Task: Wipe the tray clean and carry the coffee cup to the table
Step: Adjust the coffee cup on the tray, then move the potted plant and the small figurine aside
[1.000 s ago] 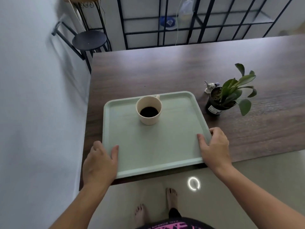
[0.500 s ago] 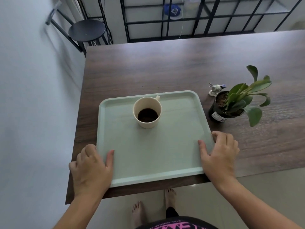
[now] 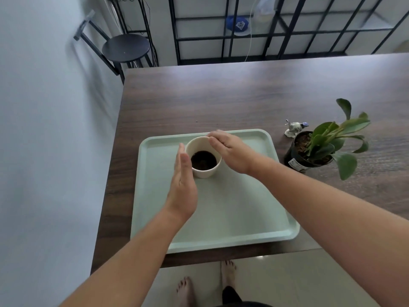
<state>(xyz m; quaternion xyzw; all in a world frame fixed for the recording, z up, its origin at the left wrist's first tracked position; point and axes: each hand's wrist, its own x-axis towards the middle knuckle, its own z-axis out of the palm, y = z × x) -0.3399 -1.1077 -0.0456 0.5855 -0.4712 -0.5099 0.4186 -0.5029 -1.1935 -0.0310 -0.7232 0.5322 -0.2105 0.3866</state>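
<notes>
From the head camera, looking down over the person's arms: a pale green rectangular plastic tray (image 3: 232,209) with rounded corners lies flat on the dark brown wood-grain table (image 3: 221,100), close to the near-left corner, its near edge just inside the table's near edge; toward the far side of the tray, left of its middle, stands a cream round coffee cup (image 3: 204,159), upright, with dark coffee well below the rim.

The left hand (image 3: 183,185) comes in on the cup's left side, held edge-on, fingers straight and together, not curled; the fingertips (image 3: 182,149) are level with the rim, and the palm seems to be against the cup wall or just beside it, though I cannot tell whether it presses; the right hand (image 3: 230,151) arches over the cup's far-right side, fingers loosely bent and spread a little, their tips at the far rim; neither hand has closed round the cup, and both are open, bracketing it between them; the cup's handle is hidden behind the right hand.

To the right of the tray, on the table and apart from it, is a small leafy green plant in a black pot (image 3: 309,156); just beyond it sits a tiny pale figurine (image 3: 293,127), too small to make out; past the table's far-left corner stands a black round-seated metal chair (image 3: 126,47) by the white wall; bare feet (image 3: 228,271) show on the pale tiled floor below the table edge.
</notes>
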